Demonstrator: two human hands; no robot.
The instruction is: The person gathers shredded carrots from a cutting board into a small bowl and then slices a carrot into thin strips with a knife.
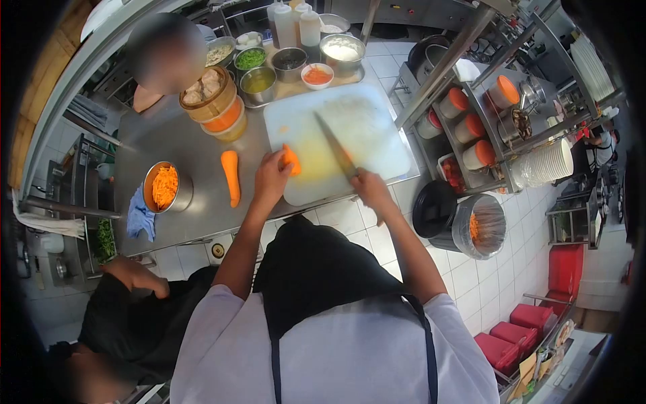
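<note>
A white cutting board [377, 135] with a yellow-orange stain lies on the steel table. At its left side my left hand [271, 176] has its fingers closed on a piece of carrot [291, 160]. My right hand [370, 188] grips the handle of a large knife [334, 146], whose blade points away and to the left over the board, apart from the carrot piece. A small orange slice [284, 128] lies on the board. Left of the board a long peeled carrot [231, 176] rests on the table, and farther left stands a metal bowl of shredded carrot [165, 188].
Bamboo steamer [208, 91] and bowls of ingredients [258, 84] stand at the back. A blue cloth [140, 215] lies by the bowl. A lined bin [479, 227] and shelving [494, 128] are at the right. Two people [165, 54] [134, 310] are at the left.
</note>
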